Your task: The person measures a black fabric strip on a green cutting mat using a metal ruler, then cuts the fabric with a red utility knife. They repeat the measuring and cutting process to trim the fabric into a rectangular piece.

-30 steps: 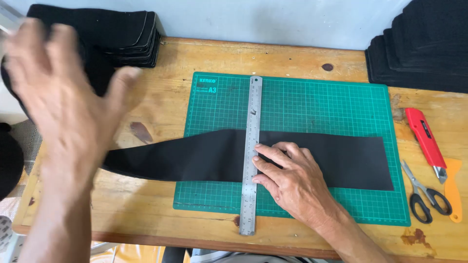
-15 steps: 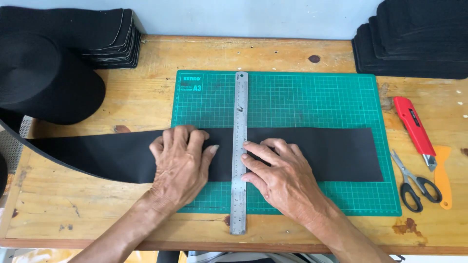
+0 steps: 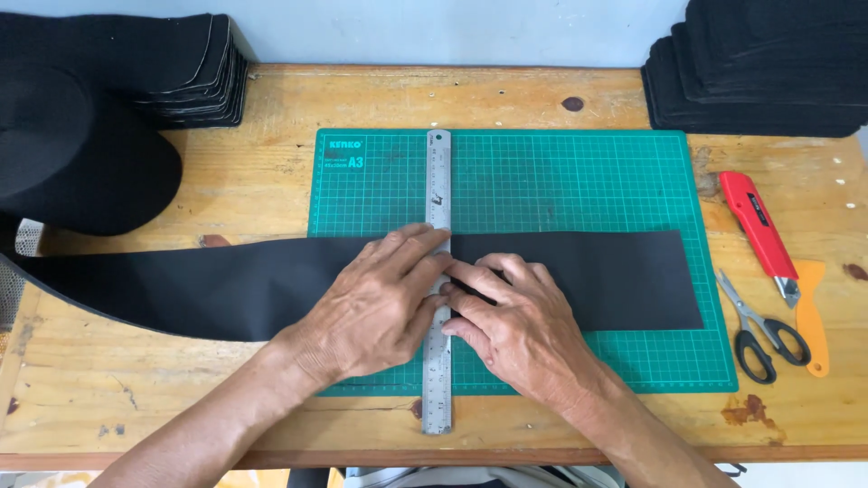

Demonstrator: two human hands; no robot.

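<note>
On the wooden worktop (image 3: 271,154), green cutting mat (image 3: 579,181), white label patch in its top-left corner. Black strip (image 3: 208,285) lies across mat, steel ruler (image 3: 438,181) upright over it. Left hand (image 3: 380,303) and right hand (image 3: 511,325) press flat, grip apart, fingers spread on ruler and strip. Red knife (image 3: 755,230), scissors (image 3: 759,330) at right.

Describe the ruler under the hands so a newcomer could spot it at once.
Start at the green gridded cutting mat in the middle of the wooden workbench. A long steel ruler crosses it from the far edge to the near edge, over the black fabric strip. It is the only bare-metal straightedge there.
</note>
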